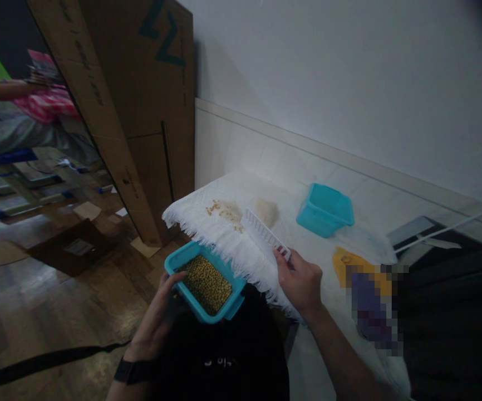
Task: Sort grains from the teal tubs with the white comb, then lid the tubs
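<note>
My left hand [167, 295] is closed on the rim of a teal plastic container [236, 298], its thumb over the edge. Yellowish-green beans [207, 284] fill the bottom of that container, which is held just off the table's edge. In my right hand [301, 278] is a white slotted plastic strip [261, 231], gripped at its near end and tilted over the towel. Loose yellow beans mixed with pale grains [226, 211] are scattered on the fringed white towel [232, 248]. Just behind the strip sits a small pale heap [267, 210].
A second teal container [324, 211] stands farther right on the table. Near it lie a clear plastic sheet [368, 243] and a yellow packet [341, 264], partly blurred out. A tall cardboard box [153, 100] rises at the left, and a person [36, 100] sits beyond it.
</note>
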The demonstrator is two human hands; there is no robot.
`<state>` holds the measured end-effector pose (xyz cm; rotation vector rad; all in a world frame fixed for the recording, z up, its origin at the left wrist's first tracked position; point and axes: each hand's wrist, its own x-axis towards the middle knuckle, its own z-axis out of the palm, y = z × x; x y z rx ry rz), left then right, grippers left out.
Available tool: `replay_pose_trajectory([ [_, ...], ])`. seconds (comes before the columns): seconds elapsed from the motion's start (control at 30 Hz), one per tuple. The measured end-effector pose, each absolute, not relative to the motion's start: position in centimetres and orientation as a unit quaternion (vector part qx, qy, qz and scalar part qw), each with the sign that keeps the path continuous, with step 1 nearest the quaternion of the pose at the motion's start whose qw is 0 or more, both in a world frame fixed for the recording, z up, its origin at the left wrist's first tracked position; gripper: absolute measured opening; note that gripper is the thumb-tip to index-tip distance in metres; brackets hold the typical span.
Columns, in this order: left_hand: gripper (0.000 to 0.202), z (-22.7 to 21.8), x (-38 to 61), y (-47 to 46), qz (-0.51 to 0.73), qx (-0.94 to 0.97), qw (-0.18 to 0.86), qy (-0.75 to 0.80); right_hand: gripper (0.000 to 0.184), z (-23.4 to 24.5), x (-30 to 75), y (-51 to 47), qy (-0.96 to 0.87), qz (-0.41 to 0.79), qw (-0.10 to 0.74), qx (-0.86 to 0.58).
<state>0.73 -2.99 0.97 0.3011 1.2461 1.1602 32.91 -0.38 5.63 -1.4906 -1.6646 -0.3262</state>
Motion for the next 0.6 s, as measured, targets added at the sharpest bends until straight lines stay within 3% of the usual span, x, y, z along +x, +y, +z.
replay_pose_trajectory([
  [0.3,0.058,0.9,0.8,-3.1,0.508,0.134,0.646,0.554,0.053,5.2,33.3,-1.0,-0.628,-0.073,0.477,-0.611],
  [0.5,0.051,-0.5,0.3,-2.5,0.503,0.141,0.644,0.559,0.053,5.7,38.8,-0.9,-0.376,0.004,0.704,-0.603],
  [0.6,0.05,-0.6,0.2,-2.0,0.493,0.131,0.649,0.564,0.045,5.4,43.0,-0.7,-0.294,0.004,0.772,-0.563],
])
